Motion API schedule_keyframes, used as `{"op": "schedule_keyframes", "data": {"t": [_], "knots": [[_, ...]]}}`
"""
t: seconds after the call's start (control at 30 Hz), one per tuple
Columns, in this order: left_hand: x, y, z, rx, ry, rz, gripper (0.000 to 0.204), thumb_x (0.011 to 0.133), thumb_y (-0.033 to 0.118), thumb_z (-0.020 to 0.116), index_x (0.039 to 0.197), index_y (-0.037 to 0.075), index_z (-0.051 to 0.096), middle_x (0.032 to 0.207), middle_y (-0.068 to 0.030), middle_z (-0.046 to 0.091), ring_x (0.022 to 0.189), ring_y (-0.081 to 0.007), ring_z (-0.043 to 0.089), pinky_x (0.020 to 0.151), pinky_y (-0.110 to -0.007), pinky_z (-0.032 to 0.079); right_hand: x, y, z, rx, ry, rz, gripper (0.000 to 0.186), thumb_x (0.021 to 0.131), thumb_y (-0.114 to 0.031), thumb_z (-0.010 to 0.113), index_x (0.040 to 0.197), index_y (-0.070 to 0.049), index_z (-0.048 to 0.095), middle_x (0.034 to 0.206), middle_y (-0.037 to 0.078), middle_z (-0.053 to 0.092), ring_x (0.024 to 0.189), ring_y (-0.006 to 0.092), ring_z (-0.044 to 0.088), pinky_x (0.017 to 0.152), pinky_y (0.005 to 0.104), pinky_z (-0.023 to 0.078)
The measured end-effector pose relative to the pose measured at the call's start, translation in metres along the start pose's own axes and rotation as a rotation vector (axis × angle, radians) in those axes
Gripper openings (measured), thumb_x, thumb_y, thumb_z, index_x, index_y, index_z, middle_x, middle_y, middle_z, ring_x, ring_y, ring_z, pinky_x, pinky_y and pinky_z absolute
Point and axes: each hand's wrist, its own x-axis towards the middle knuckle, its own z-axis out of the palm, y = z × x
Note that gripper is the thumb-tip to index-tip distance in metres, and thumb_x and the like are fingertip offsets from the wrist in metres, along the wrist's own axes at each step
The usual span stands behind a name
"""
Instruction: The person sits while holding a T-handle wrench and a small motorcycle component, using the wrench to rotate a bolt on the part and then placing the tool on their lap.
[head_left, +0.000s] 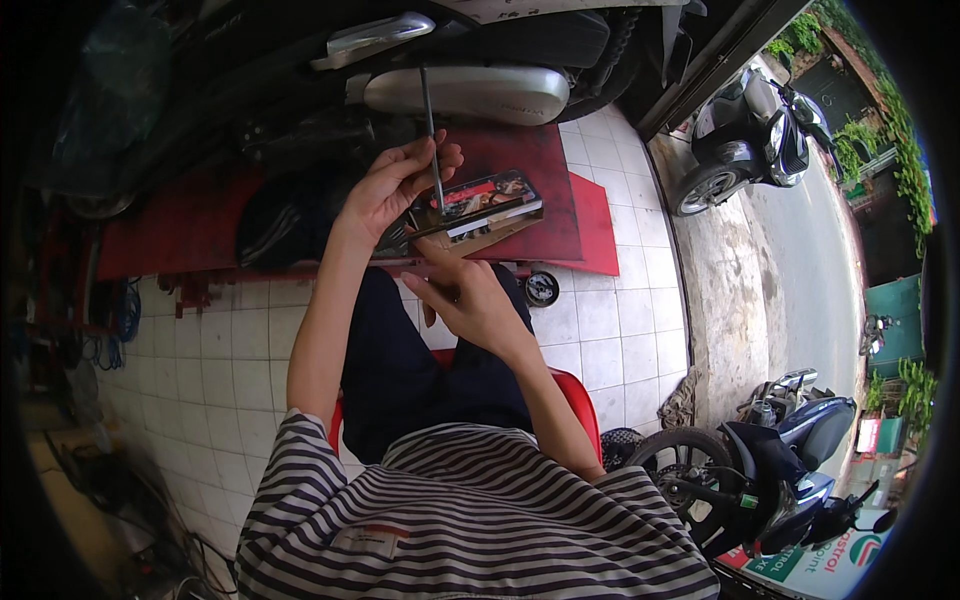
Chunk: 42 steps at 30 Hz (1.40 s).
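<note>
My left hand (pixel 382 192) is closed around a long, thin metal rod (pixel 428 102), which stands nearly upright in the picture. The rod's lower part crosses a dark bar; whether that bar is its crosspiece or the edge of the box behind, I cannot tell. Just below, my right hand (pixel 476 303) has its thumb and index finger apart, with the index fingertip close to the dark bar. Its other fingers are partly hidden. A box with a dark and red printed lid (pixel 495 190) lies beyond my hands on a red platform (pixel 540 160), over a piece of brown cardboard (pixel 485 240).
A motorbike with a silver side cover (pixel 470 95) stands on the platform ahead. A small round black container (pixel 541 289) sits on the white tiled floor (pixel 605 365). I sit on a red stool (pixel 575 395). Parked motorbikes (pixel 755 140) stand to the right by the road.
</note>
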Motion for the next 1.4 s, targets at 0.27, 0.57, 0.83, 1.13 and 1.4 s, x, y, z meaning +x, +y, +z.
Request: {"op": "schedule_keyframes", "data": {"t": [0.27, 0.57, 0.83, 1.13, 1.4], "knots": [[0.000, 0.002, 0.001, -0.028, 0.088, 0.007, 0.032, 0.098, 0.010, 0.060, 0.124, -0.007, 0.054, 0.113, -0.0200, 0.067, 0.097, -0.0232, 0.071, 0.085, -0.028, 0.063, -0.006, -0.030, -0.020, 0.106, 0.207, 0.006, 0.063, 0.098, -0.013, 0.061, 0.153, -0.003, 0.033, 0.061, 0.003, 0.061, 0.054, 0.0058, 0.053, 0.056, 0.0252, 0.045], [0.006, 0.003, -0.005, -0.178, -0.035, -0.012, 0.034, 0.098, 0.012, 0.060, 0.125, -0.007, 0.052, 0.115, -0.0205, 0.065, 0.092, -0.0226, 0.071, 0.079, -0.026, 0.064, 0.004, 0.003, 0.000, -0.035, 0.005, -0.061, 0.060, 0.098, -0.022, 0.060, 0.146, 0.006, 0.037, 0.060, 0.009, 0.064, 0.054, 0.0188, 0.062, 0.062, 0.0287, 0.048], [0.005, 0.008, 0.002, -0.144, 0.029, 0.010, 0.034, 0.097, 0.014, 0.062, 0.123, -0.006, 0.053, 0.114, -0.0194, 0.065, 0.094, -0.0221, 0.071, 0.078, -0.025, 0.064, 0.001, -0.022, -0.024, 0.110, 0.012, 0.020, 0.046, 0.100, -0.019, 0.060, 0.137, 0.005, 0.050, 0.059, 0.004, 0.057, 0.053, 0.0096, 0.055, 0.054, 0.0264, 0.043], [0.004, 0.000, 0.003, -0.097, 0.058, 0.029, 0.032, 0.096, 0.020, 0.064, 0.118, -0.003, 0.057, 0.113, -0.0146, 0.067, 0.096, -0.0195, 0.070, 0.081, -0.024, 0.063, 0.007, -0.021, -0.021, 0.384, -0.075, 0.076, 0.040, 0.105, -0.030, 0.051, 0.125, 0.004, 0.056, 0.058, 0.001, 0.057, 0.047, 0.0019, 0.041, 0.045, 0.0216, 0.030], [0.009, -0.003, -0.010, -0.119, -0.085, 0.029, 0.032, 0.098, 0.024, 0.061, 0.119, 0.000, 0.058, 0.115, -0.0105, 0.067, 0.096, -0.0181, 0.070, 0.081, -0.025, 0.063, 0.018, -0.009, -0.002, 0.414, 0.191, 0.097, 0.050, 0.107, -0.038, 0.043, 0.082, 0.001, 0.062, 0.050, 0.006, 0.058, 0.038, 0.0043, 0.043, 0.040, 0.0219, 0.031]]}}
